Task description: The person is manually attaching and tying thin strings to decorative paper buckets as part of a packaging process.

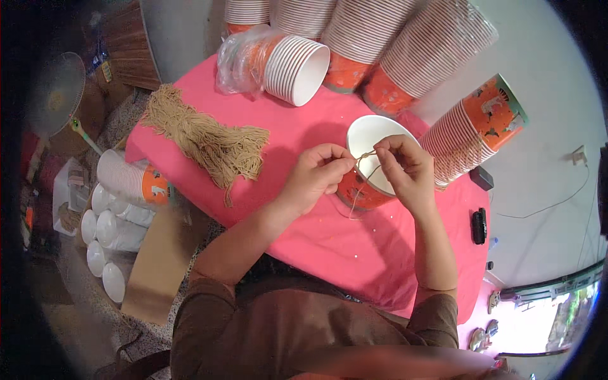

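My left hand (320, 174) and my right hand (407, 170) pinch a thin tan string (366, 156) between them, fingertips closed on it. The string looks looped or knotted where the hands meet, and a loose end hangs down below. Just behind and beneath the string stands an orange paper bucket (363, 196) with a white inside, its mouth tilted toward me. Right of my right hand, a leaning stack of orange buckets (465, 130) has strings on its side. A thick bundle of tan strings (215, 142) lies on the table to the left of my left hand.
A pink cloth covers the table (304, 237). Tall plastic-wrapped bucket stacks (373, 38) line the back, with a short stack (294, 69) lying sideways. A black object (479, 226) sits at the right edge. Left on the floor are a cardboard box (155, 272) and more white buckets (114, 231).
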A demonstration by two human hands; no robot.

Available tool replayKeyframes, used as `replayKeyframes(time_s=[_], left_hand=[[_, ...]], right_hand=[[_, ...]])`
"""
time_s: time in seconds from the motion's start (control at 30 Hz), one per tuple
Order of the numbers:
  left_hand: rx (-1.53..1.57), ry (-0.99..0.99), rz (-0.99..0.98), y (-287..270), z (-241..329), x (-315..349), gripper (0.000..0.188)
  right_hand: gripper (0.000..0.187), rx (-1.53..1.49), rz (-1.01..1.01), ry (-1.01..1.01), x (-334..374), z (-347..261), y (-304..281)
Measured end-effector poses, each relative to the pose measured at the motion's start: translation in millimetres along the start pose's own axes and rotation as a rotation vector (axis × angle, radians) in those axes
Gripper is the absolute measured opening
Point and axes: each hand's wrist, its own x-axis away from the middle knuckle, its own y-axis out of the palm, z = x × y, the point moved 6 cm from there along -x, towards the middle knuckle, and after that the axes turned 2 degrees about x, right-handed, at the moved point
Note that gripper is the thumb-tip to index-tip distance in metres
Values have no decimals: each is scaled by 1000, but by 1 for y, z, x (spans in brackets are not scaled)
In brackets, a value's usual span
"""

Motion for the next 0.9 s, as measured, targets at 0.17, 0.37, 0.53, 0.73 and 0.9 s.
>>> replayKeyframes(time_s=[0.17,0.37,0.53,0.73,0.9], left_hand=[[11,-3,12,0,-3,-2,6],[7,40,-2,-7,-10,1,7],[51,28,22,-10,-16,3,8],[-344,333,197,1,14,26,14],[28,-178,-52,3,-24,38,18]], right_hand=[[5,-25,65,-70,-3,3,-3],[4,-27,120,-131,-5,3,-7],[2,49,180,-165,-4,0,-6],[8,265,123,-319,19,-39,0],[28,533,-30,-711,53,-54,26]])
